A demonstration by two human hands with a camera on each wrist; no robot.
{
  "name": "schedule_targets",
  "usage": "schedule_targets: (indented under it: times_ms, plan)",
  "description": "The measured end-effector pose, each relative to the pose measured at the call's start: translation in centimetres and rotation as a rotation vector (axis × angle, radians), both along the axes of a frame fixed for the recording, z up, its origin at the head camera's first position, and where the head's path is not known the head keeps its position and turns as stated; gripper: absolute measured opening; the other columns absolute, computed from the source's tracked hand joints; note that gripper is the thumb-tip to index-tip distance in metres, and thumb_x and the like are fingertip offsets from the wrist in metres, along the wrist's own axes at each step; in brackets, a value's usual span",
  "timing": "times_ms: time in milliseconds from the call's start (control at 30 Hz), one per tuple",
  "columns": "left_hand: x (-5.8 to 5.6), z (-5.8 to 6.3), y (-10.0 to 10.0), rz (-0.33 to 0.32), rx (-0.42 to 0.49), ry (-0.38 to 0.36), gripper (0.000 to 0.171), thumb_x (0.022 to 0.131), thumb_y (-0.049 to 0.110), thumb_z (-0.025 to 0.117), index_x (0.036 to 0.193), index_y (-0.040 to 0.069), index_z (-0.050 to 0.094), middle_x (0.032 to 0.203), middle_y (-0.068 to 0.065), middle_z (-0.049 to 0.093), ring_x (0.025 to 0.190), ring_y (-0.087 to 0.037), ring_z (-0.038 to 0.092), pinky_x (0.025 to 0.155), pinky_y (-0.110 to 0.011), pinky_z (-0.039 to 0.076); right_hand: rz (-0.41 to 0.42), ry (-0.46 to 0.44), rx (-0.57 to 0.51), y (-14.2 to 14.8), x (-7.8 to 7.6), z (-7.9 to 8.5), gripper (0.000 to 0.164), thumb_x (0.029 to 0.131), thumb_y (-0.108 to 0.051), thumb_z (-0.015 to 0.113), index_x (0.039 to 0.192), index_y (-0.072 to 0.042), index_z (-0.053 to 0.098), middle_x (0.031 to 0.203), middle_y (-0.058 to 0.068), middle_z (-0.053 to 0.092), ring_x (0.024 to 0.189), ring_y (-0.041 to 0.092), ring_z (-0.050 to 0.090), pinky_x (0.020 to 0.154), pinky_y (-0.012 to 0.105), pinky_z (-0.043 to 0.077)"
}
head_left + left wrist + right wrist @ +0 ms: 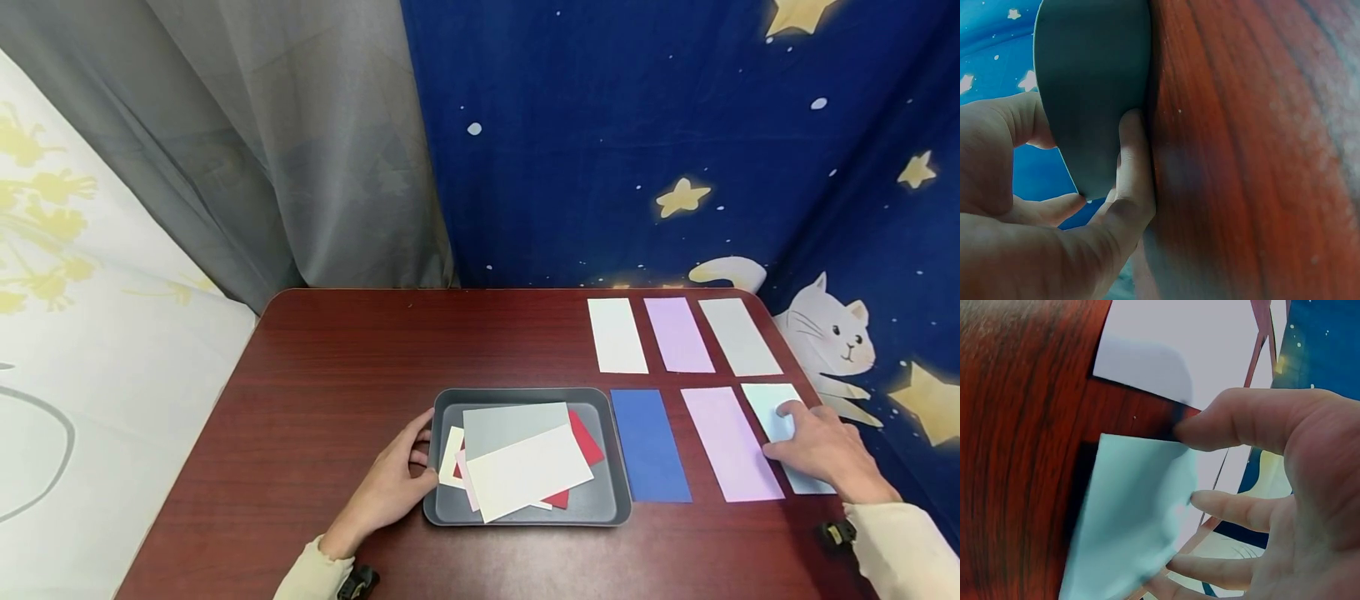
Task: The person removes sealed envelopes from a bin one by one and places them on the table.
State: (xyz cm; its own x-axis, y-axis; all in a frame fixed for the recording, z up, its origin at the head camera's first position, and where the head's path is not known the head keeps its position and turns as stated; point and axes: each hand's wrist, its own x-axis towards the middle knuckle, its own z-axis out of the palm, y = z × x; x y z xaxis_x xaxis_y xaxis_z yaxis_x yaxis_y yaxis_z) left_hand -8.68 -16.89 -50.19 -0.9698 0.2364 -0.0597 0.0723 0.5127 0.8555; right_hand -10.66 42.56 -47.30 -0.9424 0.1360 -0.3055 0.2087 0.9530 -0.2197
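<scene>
At the middle of the table, my left hand [393,479] holds the left end of a dark grey tray [617,500]. In the left wrist view its thumb and fingers [1132,162] lie about the tray's end wall [1091,75]. Over on the right, my right hand [821,446] grips a light blue paper card [768,408], thumb by its left edge and bent fingers over it. The right wrist view has the thumb and fingertips around this card [1129,500]. Inside the tray, a white card [528,475] and a grey card [513,427] overlap red and pink ones.
A blue card [651,446] lies beside the tray's right end, then a lilac card [731,446]. Behind them are a white card [617,333], another lilac card [678,333] and a grey card [741,337]. Curtains [540,208] hang behind the wooden table [315,383].
</scene>
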Motion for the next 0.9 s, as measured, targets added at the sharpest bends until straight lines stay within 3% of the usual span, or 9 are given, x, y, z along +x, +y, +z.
schedule_targets:
  times_ms: [400, 567, 900]
  plan:
    - [0.0, 0.2, 0.0, 0.001, -0.01, -0.006, 0.085, 0.08, -0.001, 0.063, 0.155, 0.024, 0.033, 0.125, -0.004, 0.055, 0.092, -0.016, 0.06, 0.078, -0.03, 0.052, 0.012, 0.014, 0.01, -0.5, -0.1, 0.5, 0.083, 0.077, -0.042, 0.078, 0.128, 0.012, 0.04, 0.116, 0.045, 0.029, 0.098, 0.062, 0.033, 0.075, 0.075, 0.037]
    - [0.0, 0.2, 0.0, 0.003, -0.011, -0.006, 0.084, 0.08, -0.001, 0.063, 0.154, 0.023, 0.034, 0.124, -0.003, 0.056, 0.091, -0.016, 0.06, 0.078, -0.03, 0.051, 0.019, 0.099, 0.017, -2.3, 0.1, 1.2, 0.079, 0.074, -0.036, 0.08, 0.127, 0.01, 0.044, 0.121, 0.043, 0.029, 0.103, 0.062, 0.03, 0.073, 0.077, 0.036]
    - [0.0, 0.1, 0.0, 0.0, -0.01, 0.004, 0.084, 0.079, 0.0, 0.063, 0.155, 0.022, 0.033, 0.125, -0.004, 0.056, 0.091, -0.015, 0.06, 0.078, -0.03, 0.052, 0.146, 0.25, 0.023, -8.1, 0.5, 2.0, 0.064, 0.073, -0.028, 0.079, 0.124, 0.001, 0.052, 0.126, 0.035, 0.041, 0.106, 0.062, 0.035, 0.072, 0.074, 0.04]
